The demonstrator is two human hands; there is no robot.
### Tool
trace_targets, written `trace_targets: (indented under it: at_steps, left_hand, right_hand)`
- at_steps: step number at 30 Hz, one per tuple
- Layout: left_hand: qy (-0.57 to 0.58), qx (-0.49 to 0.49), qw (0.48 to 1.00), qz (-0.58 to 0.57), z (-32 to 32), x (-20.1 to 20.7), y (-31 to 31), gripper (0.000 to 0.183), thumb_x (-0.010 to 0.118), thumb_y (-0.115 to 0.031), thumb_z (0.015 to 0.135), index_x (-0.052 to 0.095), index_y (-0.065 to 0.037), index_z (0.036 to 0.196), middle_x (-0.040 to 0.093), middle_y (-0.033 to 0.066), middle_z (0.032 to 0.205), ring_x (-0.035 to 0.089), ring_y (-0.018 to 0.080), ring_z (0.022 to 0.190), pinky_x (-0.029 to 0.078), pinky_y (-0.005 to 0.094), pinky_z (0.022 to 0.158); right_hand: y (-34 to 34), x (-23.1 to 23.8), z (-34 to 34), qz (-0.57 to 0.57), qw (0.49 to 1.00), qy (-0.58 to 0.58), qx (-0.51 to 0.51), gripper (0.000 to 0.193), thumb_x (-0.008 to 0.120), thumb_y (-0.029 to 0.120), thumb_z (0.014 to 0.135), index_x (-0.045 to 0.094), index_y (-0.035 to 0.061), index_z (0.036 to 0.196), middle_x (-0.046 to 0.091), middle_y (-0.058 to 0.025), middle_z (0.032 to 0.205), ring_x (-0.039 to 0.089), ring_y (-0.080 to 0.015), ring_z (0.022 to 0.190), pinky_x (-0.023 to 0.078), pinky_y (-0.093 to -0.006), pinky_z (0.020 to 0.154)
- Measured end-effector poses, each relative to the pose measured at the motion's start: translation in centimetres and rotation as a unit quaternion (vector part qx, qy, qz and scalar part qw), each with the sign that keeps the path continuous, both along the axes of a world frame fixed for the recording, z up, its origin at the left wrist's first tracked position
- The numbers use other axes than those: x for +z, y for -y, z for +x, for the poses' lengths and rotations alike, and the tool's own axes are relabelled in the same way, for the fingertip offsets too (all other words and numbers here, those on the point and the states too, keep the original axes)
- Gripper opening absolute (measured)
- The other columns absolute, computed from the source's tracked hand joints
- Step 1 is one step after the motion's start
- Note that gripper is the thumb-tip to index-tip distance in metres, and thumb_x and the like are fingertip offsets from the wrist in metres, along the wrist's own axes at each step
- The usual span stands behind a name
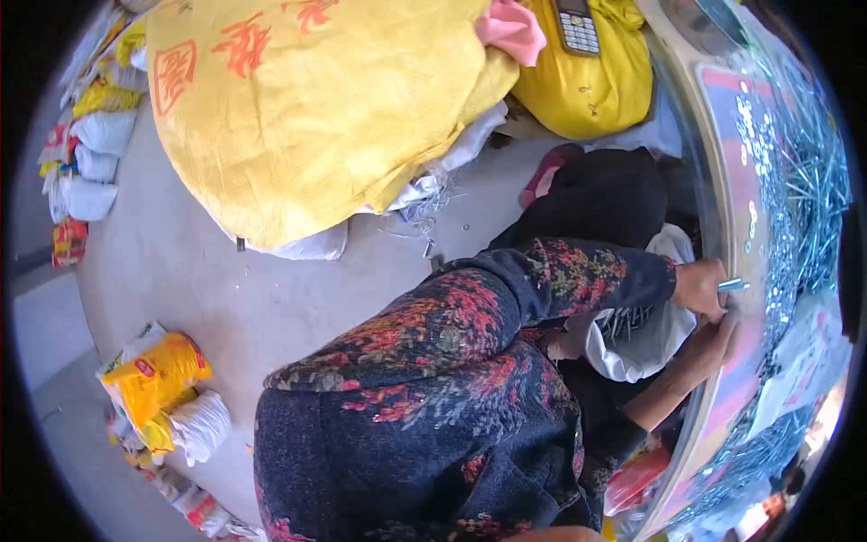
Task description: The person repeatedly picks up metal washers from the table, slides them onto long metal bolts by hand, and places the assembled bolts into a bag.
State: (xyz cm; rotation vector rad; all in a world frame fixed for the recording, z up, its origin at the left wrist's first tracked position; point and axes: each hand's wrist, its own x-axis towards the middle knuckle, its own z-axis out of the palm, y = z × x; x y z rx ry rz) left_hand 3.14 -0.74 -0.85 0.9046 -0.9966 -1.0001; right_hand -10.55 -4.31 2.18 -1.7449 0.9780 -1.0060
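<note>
My left hand point(699, 287) is at the near edge of the table on the right, its fingers closed around one or more short shiny metal rods point(733, 285), perhaps bolts. Just below it in the picture, my right hand point(715, 340) rests at the same edge with its fingers bent together. Whatever my right fingers grip is hidden. Beneath my forearms a white sack point(625, 359) stands open between my legs, with several long metal pieces inside. On the table lie a heap of long silvery rods point(817, 194) and a strip of small rings or nuts point(763, 149).
A large yellow cloth with red markings point(316, 117) covers a pile at the upper left. Beside it, a phone point(578, 32) lies on a yellow sack point(587, 90). Filled bags point(158, 379) stand on the floor at left. A clear plastic bag point(804, 361) lies on the table.
</note>
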Motion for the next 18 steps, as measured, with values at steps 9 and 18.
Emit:
trace_targets:
  at_steps: [9, 18]
  left_hand:
    - [0.125, 0.027, 0.992, -0.007, 3.8, 1.2, -2.2, 0.031, 0.072, -0.023, 0.067, 0.065, 0.001, 0.084, 0.064, 0.0102, 0.066, 0.060, 0.0157, 0.063, 0.048, 0.0330, 0.061]
    - [-0.040, -0.231, 0.959, 0.158, 1.3, 3.0, -1.7, 0.015, 0.067, -0.007, 0.078, 0.061, -0.001, 0.090, 0.056, -0.0001, 0.070, 0.044, 0.0042, 0.052, 0.031, 0.0222, 0.043]
  right_hand:
    - [-2.6, 2.7, -2.2, 0.053, 0.985, -0.165, -0.022, 0.028, 0.061, 0.021, 0.090, 0.065, -0.0009, 0.107, 0.056, 0.0021, 0.082, 0.047, -0.0054, 0.071, 0.035, -0.0199, 0.061]
    - [0.1, 2.4, 0.6, 0.126, 0.985, -0.006, 0.115, 0.017, 0.062, 0.017, 0.089, 0.065, -0.0004, 0.088, 0.057, 0.0035, 0.074, 0.049, -0.0023, 0.067, 0.040, -0.0197, 0.056]
